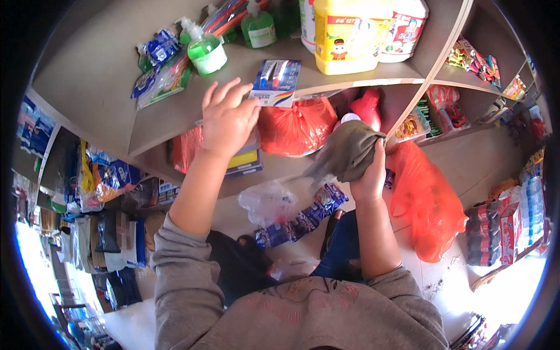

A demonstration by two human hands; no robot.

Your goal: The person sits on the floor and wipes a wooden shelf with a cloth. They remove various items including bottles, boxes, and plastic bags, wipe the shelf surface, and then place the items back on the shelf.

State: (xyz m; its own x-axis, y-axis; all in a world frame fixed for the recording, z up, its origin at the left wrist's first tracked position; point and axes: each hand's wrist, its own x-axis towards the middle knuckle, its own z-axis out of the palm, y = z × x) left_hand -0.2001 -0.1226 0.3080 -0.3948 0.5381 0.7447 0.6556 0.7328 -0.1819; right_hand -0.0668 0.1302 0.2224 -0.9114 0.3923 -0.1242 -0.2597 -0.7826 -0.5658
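Note:
My left hand [229, 118] reaches to the front of the upper shelf, fingers spread. Its fingertips meet the left edge of a blue-and-white blister card [276, 83] with two small tubes; whether they pinch it or only touch it, I cannot tell. The card lies at the shelf's front edge, its lower end reaching slightly past it. In my right hand [369, 178] is a bunched grey-green cloth [351, 151], held in front of the lower shelf, its left end blurred. Pump bottles of green liquid soap [207, 54] stand beyond my left hand.
Yellow jugs [345, 39] stand at the upper shelf's back right. Below it sit a tied red plastic bag [297, 127] and a pink bottle [367, 107]. Blue packets [302, 218], a clear bag [267, 202] and a full red bag [428, 205] lie on the floor around my legs.

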